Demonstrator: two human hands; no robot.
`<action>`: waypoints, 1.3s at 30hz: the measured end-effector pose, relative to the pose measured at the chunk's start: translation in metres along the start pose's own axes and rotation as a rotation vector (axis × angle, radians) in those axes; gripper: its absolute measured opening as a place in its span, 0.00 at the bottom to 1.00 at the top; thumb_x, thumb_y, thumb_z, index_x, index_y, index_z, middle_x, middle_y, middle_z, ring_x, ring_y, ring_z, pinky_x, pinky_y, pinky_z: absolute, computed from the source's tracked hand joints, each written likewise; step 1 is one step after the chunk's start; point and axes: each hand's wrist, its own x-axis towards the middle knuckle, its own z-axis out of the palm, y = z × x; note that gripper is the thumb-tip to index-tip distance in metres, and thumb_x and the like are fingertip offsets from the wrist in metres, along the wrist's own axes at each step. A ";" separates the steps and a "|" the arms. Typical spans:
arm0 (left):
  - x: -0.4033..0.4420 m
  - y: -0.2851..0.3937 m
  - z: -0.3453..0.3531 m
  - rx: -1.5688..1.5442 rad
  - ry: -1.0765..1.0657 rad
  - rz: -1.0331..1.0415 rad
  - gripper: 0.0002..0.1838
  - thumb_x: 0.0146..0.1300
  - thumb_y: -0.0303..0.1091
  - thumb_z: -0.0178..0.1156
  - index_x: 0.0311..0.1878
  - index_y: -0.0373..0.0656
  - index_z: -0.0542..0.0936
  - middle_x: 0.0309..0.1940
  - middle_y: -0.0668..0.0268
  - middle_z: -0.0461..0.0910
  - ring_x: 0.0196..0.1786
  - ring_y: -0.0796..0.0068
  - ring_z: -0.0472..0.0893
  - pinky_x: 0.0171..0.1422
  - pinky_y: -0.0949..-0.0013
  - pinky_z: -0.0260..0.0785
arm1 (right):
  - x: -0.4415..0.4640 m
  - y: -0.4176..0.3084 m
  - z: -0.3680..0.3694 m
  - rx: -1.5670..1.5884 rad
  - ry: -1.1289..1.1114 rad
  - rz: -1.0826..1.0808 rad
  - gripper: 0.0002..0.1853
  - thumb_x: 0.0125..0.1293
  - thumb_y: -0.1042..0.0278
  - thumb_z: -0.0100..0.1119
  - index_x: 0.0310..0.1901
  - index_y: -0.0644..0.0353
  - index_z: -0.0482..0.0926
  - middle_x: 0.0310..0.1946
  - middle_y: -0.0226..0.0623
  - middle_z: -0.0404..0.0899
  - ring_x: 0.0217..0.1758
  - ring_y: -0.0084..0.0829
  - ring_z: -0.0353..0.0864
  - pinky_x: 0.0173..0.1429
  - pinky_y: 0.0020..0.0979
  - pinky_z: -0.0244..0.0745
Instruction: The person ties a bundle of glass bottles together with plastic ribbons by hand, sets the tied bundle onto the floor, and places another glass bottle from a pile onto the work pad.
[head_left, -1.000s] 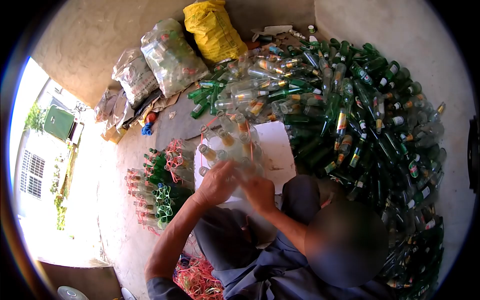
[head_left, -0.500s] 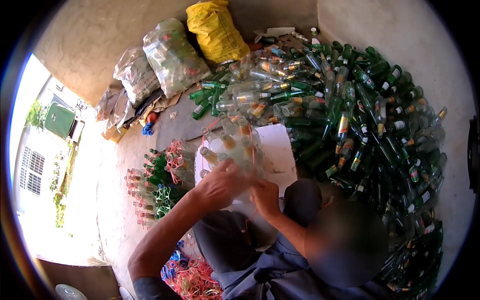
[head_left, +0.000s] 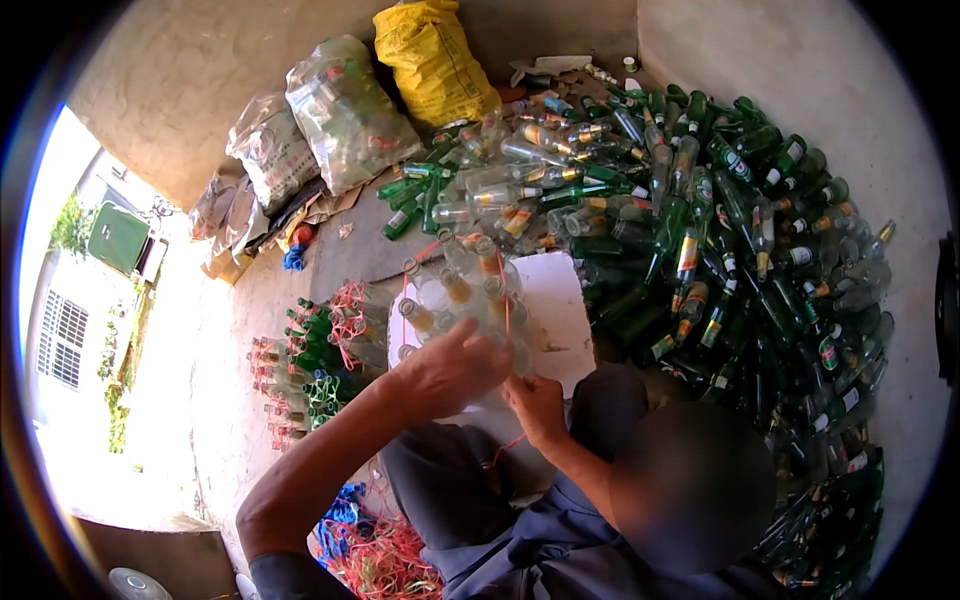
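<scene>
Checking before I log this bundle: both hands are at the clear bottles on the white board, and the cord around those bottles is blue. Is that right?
Not quite: the cord around those clear bottles is pinkish red, not blue, as the head view shows. The left hand and right hand are indeed at the bottles on the white board.

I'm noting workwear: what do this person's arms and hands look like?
The left hand and right hand look ungloved; no watch or bracelet shows. Both forearms are bare. The left sleeve, dark blue-grey, stops short of the forearm.
</scene>
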 end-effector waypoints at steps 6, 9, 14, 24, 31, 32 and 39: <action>-0.003 -0.001 0.005 -0.021 0.009 -0.026 0.28 0.62 0.37 0.59 0.65 0.41 0.72 0.26 0.77 0.72 0.45 0.79 0.73 0.62 0.63 0.61 | -0.002 0.002 -0.002 0.108 -0.010 -0.067 0.22 0.70 0.60 0.65 0.19 0.60 0.75 0.17 0.26 0.72 0.17 0.14 0.62 0.22 0.21 0.53; -0.004 -0.004 0.002 -0.064 0.010 -0.061 0.28 0.62 0.37 0.61 0.66 0.44 0.72 0.26 0.77 0.72 0.43 0.77 0.74 0.61 0.60 0.62 | -0.005 0.000 -0.002 0.161 -0.023 0.009 0.22 0.70 0.59 0.65 0.19 0.59 0.74 0.19 0.27 0.73 0.17 0.14 0.61 0.22 0.21 0.52; -0.008 -0.012 0.004 -0.365 0.098 -0.154 0.31 0.58 0.37 0.67 0.66 0.47 0.73 0.25 0.75 0.72 0.40 0.72 0.75 0.58 0.56 0.62 | -0.005 0.000 -0.002 0.197 -0.051 0.061 0.23 0.71 0.60 0.65 0.19 0.57 0.72 0.21 0.29 0.74 0.18 0.13 0.61 0.22 0.21 0.52; -0.029 -0.032 0.000 -0.618 0.175 -0.345 0.14 0.39 0.24 0.60 0.34 0.48 0.78 0.20 0.69 0.71 0.35 0.62 0.75 0.54 0.55 0.60 | -0.005 -0.001 -0.004 0.105 -0.126 -0.012 0.22 0.71 0.52 0.62 0.26 0.63 0.80 0.21 0.31 0.79 0.24 0.20 0.73 0.33 0.27 0.68; -0.041 -0.050 0.008 -0.555 0.207 -0.406 0.07 0.44 0.23 0.60 0.27 0.48 0.80 0.24 0.69 0.75 0.37 0.64 0.76 0.52 0.58 0.63 | -0.008 -0.007 -0.002 0.150 -0.192 0.017 0.21 0.72 0.53 0.62 0.27 0.62 0.80 0.20 0.27 0.77 0.24 0.17 0.70 0.32 0.25 0.65; -0.042 -0.054 0.012 -0.568 0.190 -0.431 0.07 0.46 0.24 0.61 0.29 0.48 0.82 0.26 0.69 0.76 0.38 0.64 0.76 0.53 0.58 0.63 | -0.008 -0.008 -0.001 0.149 -0.200 0.009 0.21 0.72 0.53 0.62 0.27 0.62 0.80 0.20 0.27 0.76 0.24 0.17 0.70 0.31 0.25 0.65; -0.038 -0.065 0.034 -0.733 0.223 -0.534 0.02 0.56 0.22 0.63 0.32 0.41 0.83 0.31 0.63 0.83 0.39 0.58 0.82 0.48 0.59 0.72 | -0.008 -0.010 0.001 0.203 -0.232 0.030 0.15 0.73 0.62 0.62 0.28 0.60 0.77 0.23 0.29 0.76 0.22 0.14 0.65 0.27 0.21 0.58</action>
